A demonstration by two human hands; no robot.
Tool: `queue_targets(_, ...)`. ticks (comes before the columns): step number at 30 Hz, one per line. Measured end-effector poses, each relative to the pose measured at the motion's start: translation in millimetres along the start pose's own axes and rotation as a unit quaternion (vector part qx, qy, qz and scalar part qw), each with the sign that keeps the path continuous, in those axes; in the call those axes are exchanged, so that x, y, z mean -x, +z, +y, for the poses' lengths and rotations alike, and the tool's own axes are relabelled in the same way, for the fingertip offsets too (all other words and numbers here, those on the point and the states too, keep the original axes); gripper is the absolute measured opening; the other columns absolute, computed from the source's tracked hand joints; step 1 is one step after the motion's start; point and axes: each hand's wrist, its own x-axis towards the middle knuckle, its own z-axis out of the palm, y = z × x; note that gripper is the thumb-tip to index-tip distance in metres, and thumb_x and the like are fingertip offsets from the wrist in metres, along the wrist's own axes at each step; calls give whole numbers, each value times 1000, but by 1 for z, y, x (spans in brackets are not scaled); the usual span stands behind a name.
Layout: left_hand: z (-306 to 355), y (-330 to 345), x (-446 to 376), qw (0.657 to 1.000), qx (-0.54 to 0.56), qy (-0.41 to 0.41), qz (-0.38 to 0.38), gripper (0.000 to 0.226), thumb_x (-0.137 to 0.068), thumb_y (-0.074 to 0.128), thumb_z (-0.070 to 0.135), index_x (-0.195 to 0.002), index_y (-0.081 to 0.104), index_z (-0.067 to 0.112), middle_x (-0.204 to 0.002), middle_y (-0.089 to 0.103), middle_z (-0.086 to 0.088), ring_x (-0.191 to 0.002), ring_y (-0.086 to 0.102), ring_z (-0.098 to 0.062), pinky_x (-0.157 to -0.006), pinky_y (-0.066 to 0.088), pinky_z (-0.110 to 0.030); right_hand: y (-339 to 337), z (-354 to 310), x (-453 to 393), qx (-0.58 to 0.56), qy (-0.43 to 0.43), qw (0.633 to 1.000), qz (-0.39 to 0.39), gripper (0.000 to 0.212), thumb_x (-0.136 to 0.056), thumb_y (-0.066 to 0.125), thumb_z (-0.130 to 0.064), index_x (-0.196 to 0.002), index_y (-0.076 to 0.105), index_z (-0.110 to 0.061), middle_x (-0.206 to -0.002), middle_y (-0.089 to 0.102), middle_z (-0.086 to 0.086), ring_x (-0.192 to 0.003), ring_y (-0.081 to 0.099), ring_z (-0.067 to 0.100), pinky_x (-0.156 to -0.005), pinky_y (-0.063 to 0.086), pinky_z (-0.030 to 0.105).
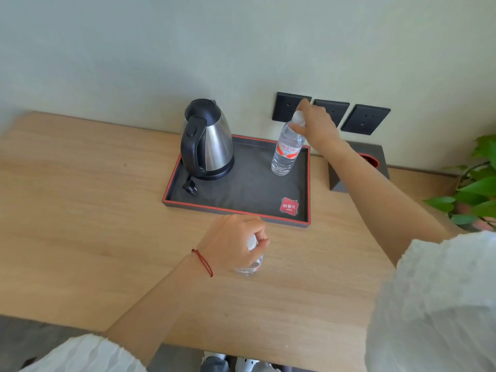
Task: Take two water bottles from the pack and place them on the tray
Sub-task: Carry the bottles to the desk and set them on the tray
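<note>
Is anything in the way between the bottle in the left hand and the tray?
Nothing visible. The second bottle in the left hand hangs before the tray's near rim; the tray's middle is bare.

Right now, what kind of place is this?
Probably a hotel room: a wooden desk against the wall carries a branded tray with an electric kettle and a water bottle, under a row of wall sockets.

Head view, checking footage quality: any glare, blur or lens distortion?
Head view: soft even daylight; bright streaks on the steel kettle; wide-angle bending of the desk edge; bottle in the left hand blurred; bottle on the tray sharp enough to show its red label.
</note>
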Motion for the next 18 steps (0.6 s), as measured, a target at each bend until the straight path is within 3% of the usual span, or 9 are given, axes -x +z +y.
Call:
queue_targets(14, 0, 0, 4, 999, 4, 22, 34, 18, -76, 64, 18, -60, 57, 13, -68, 74, 6, -61, 67, -17, -51, 51, -37, 3, 9, -40, 20, -4, 1000, 24, 35, -92, 52, -12, -126, 44, -4, -123, 47, 26, -107, 51, 44, -89, 48, 51)
queue_targets(18, -3, -4, 8, 998, 64, -10, -23, 23, -71, 71, 38, -72, 61, 17, -86, 75, 10, -78, 68, -4, -68, 55, -33, 9, 6, -38, 23, -6, 999, 37, 35, -92, 52, -14, -124, 44, -3, -122, 49, 25, -105, 53, 44, -85, 47, 50)
